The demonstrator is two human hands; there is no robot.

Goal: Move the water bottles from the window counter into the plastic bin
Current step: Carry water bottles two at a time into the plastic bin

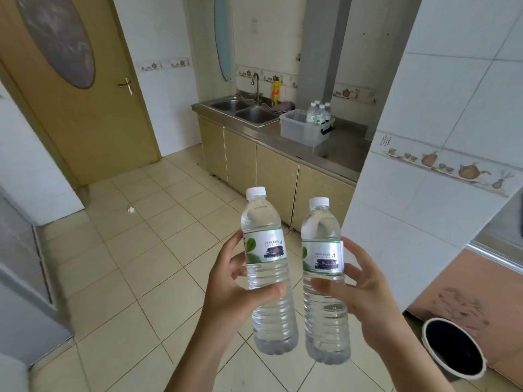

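Each hand clasped a water bottle upright over the tiled floor (135, 250): left hand (232, 290) on the left bottle (267, 267), right hand (365, 290) on the right bottle (324, 278). At one o'clock, the steel surface (342, 148) carried the plastic bin (300, 128) holding three bottles (319, 113), beside the sink (249, 110).

A home kitchen: beyond the hands stand a stainless-steel double sink (245, 110) with a curved tap (256, 87), beige cabinet doors (276, 182) under the steel worktop (343, 148), white wall tiles with teapot borders (441, 162), and a wooden door (85, 89).
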